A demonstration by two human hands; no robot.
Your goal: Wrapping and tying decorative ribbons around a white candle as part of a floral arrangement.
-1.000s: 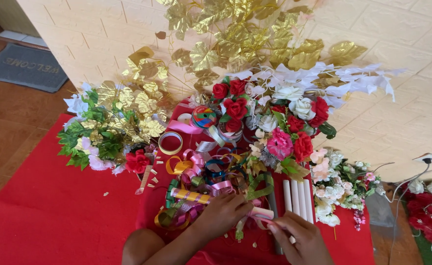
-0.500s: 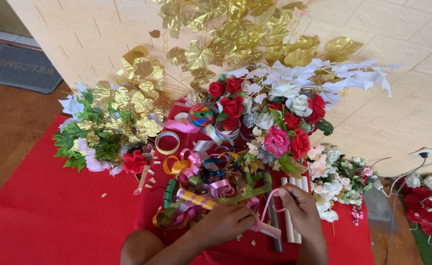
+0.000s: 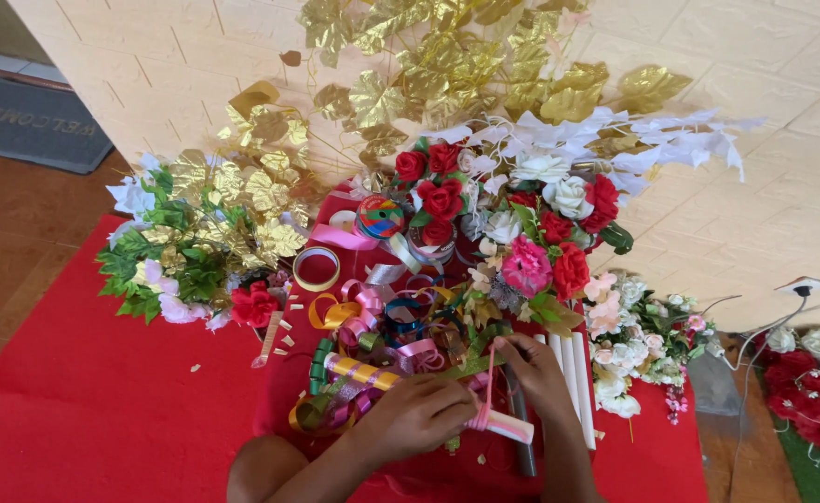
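Head view: left hand (image 3: 416, 416) curled shut around 1 end of a pink-striped ribbon roll (image 3: 501, 424), near the front edge of the red cloth (image 3: 84, 419). Right hand (image 3: 533, 365) just beside, fingers pinched on a thin pink ribbon strand (image 3: 490, 377) rising from the roll. Beyond, toward the cloth's middle, a heap of curled coloured ribbons (image 3: 382, 326); 3 white tubes (image 3: 573, 368) right of the hands.

A grey rectangular doormat (image 3: 37, 126) with lettering lies on the brown floor, well to the upper left of the red cloth (image 3: 84, 410), near the foot of the pale wall. It is the only sign-like thing in view; no packages, labels or screens show around the cloth.
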